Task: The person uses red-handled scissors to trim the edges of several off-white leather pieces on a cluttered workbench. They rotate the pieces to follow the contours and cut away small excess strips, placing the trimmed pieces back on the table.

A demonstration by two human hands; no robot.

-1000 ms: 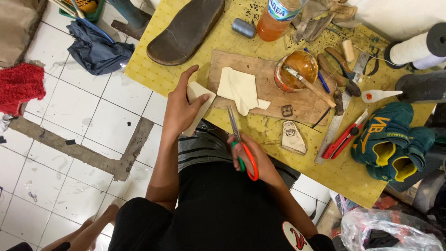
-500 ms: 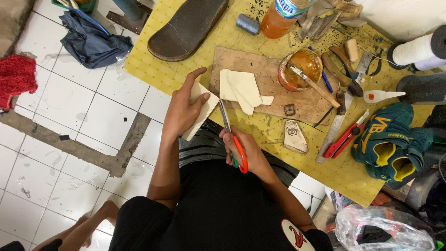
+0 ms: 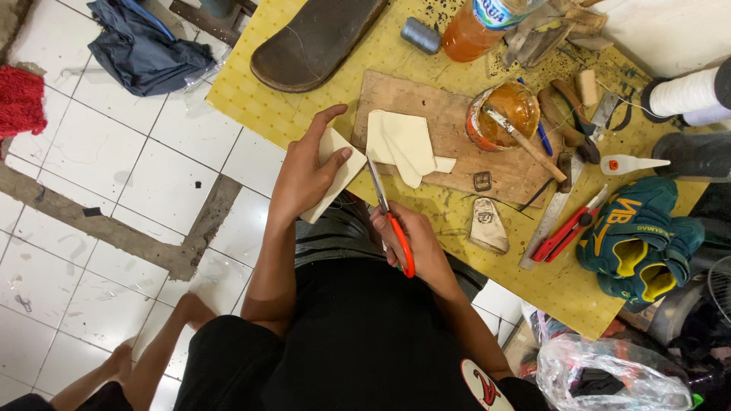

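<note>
Orange bottle (image 3: 487, 27): top cut off by upper edge | white thread spool (image 3: 689, 95): right end out of frame | cream sheet (image 3: 333, 179): middle hidden under left hand (image 3: 304, 179) | scissors (image 3: 390, 224): handle loops largely hidden in right hand (image 3: 415, 247)

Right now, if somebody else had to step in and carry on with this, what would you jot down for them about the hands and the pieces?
Left hand: holds a cream sheet piece at the near edge of the yellow table.
Right hand: grips the orange-handled scissors, blades pointing at that piece.
Other cut cream pieces lie on the wooden board, beside an open tin of glue with a stick in it.
Done: several pieces are already cut.
Left: the piece in hand looks not yet trimmed; how far the blades have got cannot be told.
</note>
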